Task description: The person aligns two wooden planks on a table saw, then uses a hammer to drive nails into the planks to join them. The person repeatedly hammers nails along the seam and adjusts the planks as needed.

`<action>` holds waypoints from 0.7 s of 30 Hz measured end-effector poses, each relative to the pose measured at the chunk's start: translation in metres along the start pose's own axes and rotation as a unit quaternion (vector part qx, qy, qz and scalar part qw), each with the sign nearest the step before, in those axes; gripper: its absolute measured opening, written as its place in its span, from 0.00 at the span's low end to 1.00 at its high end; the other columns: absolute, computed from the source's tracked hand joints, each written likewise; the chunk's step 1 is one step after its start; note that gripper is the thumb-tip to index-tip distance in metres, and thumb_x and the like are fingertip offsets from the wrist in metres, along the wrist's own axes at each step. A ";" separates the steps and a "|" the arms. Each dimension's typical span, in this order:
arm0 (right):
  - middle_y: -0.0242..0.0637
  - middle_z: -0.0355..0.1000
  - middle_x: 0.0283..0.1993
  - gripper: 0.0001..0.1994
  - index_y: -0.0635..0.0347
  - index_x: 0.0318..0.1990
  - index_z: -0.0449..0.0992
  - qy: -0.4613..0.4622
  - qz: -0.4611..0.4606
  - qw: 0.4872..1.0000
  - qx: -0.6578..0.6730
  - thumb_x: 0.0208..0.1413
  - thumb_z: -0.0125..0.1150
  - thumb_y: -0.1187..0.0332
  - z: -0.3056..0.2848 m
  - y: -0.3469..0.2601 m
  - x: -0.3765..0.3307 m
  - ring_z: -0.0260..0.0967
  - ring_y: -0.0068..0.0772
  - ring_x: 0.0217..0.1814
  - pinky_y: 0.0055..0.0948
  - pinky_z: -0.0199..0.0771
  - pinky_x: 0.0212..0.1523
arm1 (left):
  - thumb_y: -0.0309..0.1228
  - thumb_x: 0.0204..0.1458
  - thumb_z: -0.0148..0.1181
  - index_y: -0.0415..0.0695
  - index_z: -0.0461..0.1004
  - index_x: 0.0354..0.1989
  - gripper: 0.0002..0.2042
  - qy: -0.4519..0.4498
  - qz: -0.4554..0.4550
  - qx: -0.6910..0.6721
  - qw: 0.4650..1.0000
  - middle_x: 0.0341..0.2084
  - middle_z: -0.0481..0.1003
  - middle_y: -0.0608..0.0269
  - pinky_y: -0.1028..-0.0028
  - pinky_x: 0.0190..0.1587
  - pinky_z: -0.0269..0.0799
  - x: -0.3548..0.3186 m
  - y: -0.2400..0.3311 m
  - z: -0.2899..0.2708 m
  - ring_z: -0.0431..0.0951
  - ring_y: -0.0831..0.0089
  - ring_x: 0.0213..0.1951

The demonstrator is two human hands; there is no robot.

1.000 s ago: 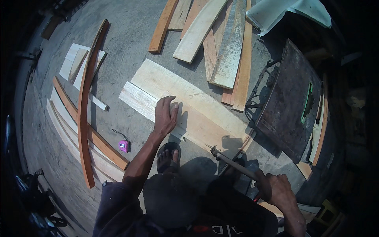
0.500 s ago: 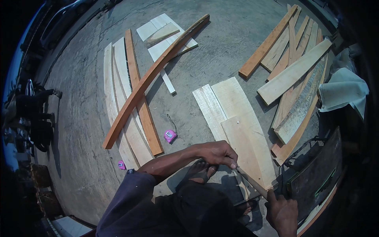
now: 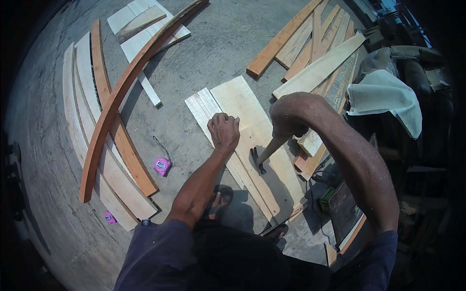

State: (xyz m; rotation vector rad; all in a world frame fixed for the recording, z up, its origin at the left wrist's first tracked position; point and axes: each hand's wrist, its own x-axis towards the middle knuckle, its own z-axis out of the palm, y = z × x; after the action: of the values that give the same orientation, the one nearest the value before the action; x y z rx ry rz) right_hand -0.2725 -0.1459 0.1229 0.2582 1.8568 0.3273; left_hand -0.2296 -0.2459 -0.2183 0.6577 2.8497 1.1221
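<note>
My right hand (image 3: 290, 118) is wrapped round the wooden handle of a claw hammer (image 3: 270, 151). Its dark head hangs low over the pale boards, casting a shadow on them; I cannot tell whether it touches. Toward the far end of a narrow board (image 3: 252, 180), my left hand (image 3: 224, 130) presses down with curled fingers. Its fingertips are hidden, so what they hold, if anything, cannot be seen. The narrow board overlaps a wide pale board (image 3: 236, 98). My foot (image 3: 276, 232) is at the boards' near end.
On the left, a curved reddish beam (image 3: 108, 114) lies across several long planks (image 3: 81, 97). A pink tape measure (image 3: 162, 166) rests on the concrete, with a second pink one (image 3: 110, 217) nearer. More planks (image 3: 318, 68) are piled at right, beside a pale cloth (image 3: 386, 99).
My left hand has left the hammer and come down on the boards. My right hand has risen and swung inward with the hammer, its head now over the boards. The view has shifted right.
</note>
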 end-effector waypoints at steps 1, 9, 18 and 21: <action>0.35 0.82 0.31 0.14 0.57 0.42 0.89 -0.005 -0.008 1.000 0.001 0.64 0.67 0.56 -0.014 -0.002 0.008 0.78 0.32 0.30 0.37 0.77 0.34 | 0.40 0.64 0.60 0.44 0.84 0.40 0.13 0.007 0.000 0.006 1.000 0.44 0.73 0.60 0.54 0.64 0.53 0.000 0.002 -0.001 0.67 0.62 0.56; 0.36 0.81 0.28 0.11 0.59 0.38 0.89 0.047 -0.026 0.998 0.024 0.64 0.65 0.63 -0.059 0.015 0.031 0.78 0.26 0.26 0.30 0.75 0.27 | 0.41 0.65 0.57 0.44 0.83 0.40 0.14 -0.026 -0.008 0.032 0.999 0.44 0.72 0.60 0.54 0.64 0.53 0.003 0.011 -0.003 0.66 0.61 0.57; 0.42 0.85 0.40 0.11 0.57 0.46 0.88 0.041 -0.056 0.996 -0.060 0.62 0.68 0.63 -0.027 -0.013 -0.013 0.84 0.38 0.40 0.36 0.84 0.41 | 0.38 0.65 0.55 0.41 0.82 0.40 0.14 -0.023 -0.066 0.046 0.997 0.45 0.73 0.54 0.52 0.64 0.51 0.010 0.024 0.007 0.65 0.58 0.57; 0.42 0.85 0.40 0.11 0.56 0.46 0.89 0.094 -0.100 0.988 -0.065 0.61 0.68 0.64 -0.003 -0.007 -0.012 0.85 0.38 0.41 0.36 0.85 0.42 | 0.38 0.65 0.55 0.41 0.82 0.39 0.14 -0.019 -0.052 0.063 0.996 0.44 0.73 0.54 0.52 0.64 0.51 0.010 0.022 0.008 0.65 0.58 0.57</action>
State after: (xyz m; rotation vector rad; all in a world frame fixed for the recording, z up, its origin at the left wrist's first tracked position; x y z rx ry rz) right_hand -0.2713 -0.1571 0.1320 -0.0505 2.0185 0.3407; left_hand -0.2287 -0.2228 -0.2082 0.5226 2.9024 0.9116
